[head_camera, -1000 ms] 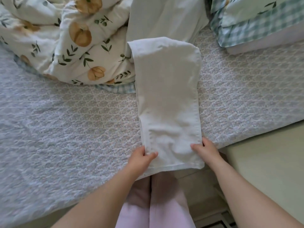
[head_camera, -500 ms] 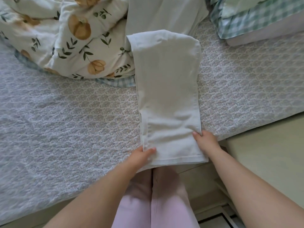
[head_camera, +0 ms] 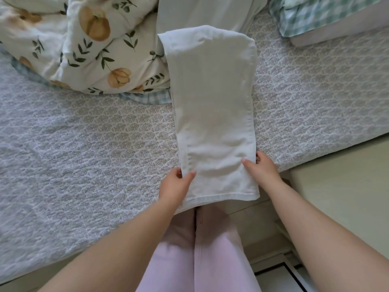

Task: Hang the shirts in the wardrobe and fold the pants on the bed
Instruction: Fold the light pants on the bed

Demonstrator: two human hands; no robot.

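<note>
Whereas earlier nearer the hem, left hand (head_camera: 177,186) and right hand (head_camera: 260,169) now pinch opposite side edges of half-folded pants (head_camera: 212,102) on bed (head_camera: 84,154); next fold probably imminent.

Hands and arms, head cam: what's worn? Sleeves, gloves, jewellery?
Nothing on them. Left hand and right hand are ungloved, with no rings in view. Left arm and right arm are bare to the frame edge: no sleeves, watch or bracelet. Below them, pale pink trousers.
</note>
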